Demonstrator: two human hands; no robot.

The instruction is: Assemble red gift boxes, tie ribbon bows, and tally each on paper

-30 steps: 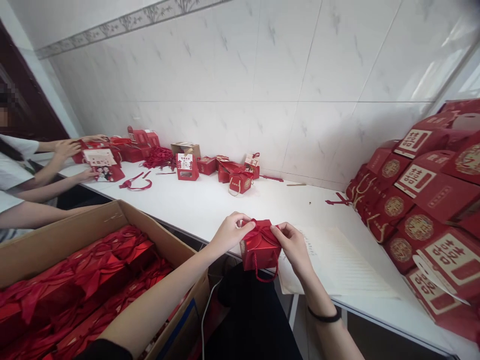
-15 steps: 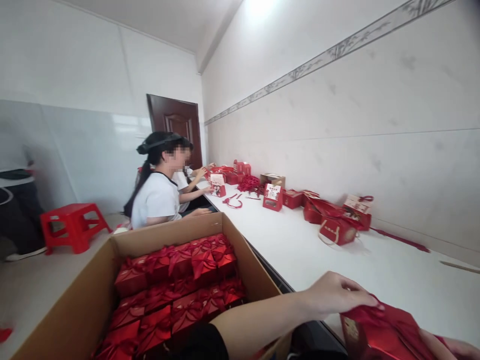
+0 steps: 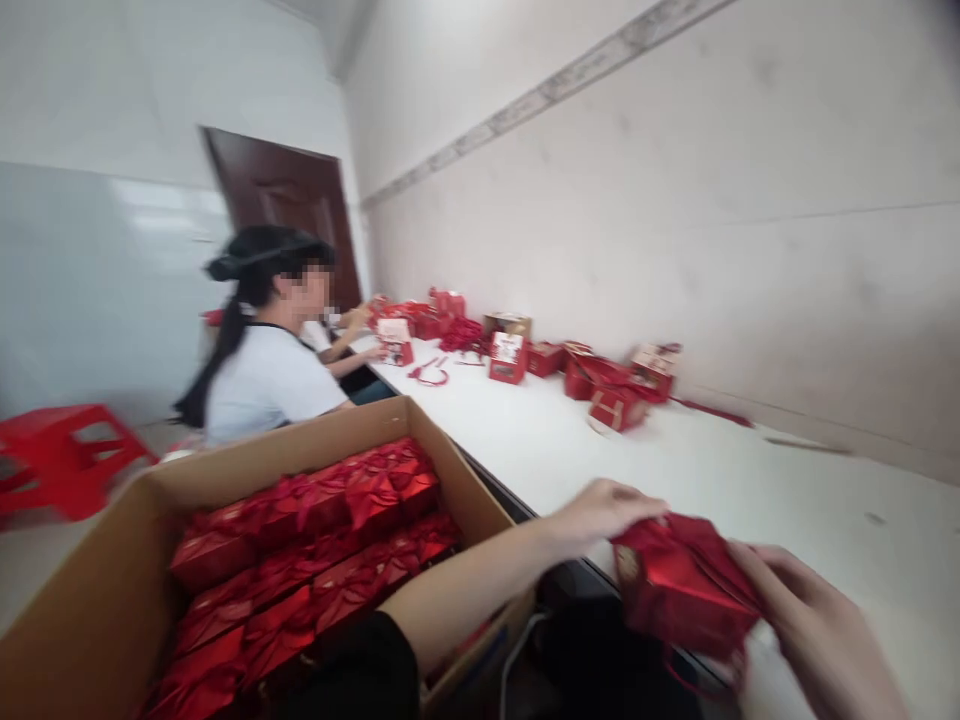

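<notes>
A shiny red gift box (image 3: pixel 686 590) with a red ribbon is held between my two hands at the table's near edge. My left hand (image 3: pixel 611 512) is closed on its upper left edge, fingertips on the ribbon. My right hand (image 3: pixel 806 605) grips its right side, thumb and fingers bent round the corner. A loop of red ribbon hangs below the box. Left of my forearm, an open cardboard carton (image 3: pixel 442 440) holds rows of similar red boxes (image 3: pixel 330 580) topped with ribbon bows.
The white table (image 3: pixel 502 430) runs along the wall, with several red boxes (image 3: pixel 619 405) and a pile of red ribbon (image 3: pixel 461 335) on it. A person in a white shirt (image 3: pixel 262 380) sits beyond the carton. A red stool (image 3: pixel 67 455) stands at left.
The view has turned to the right and down. The gift box shows farther left and higher, tilted, with both hands on it. More of my right hand shows.
</notes>
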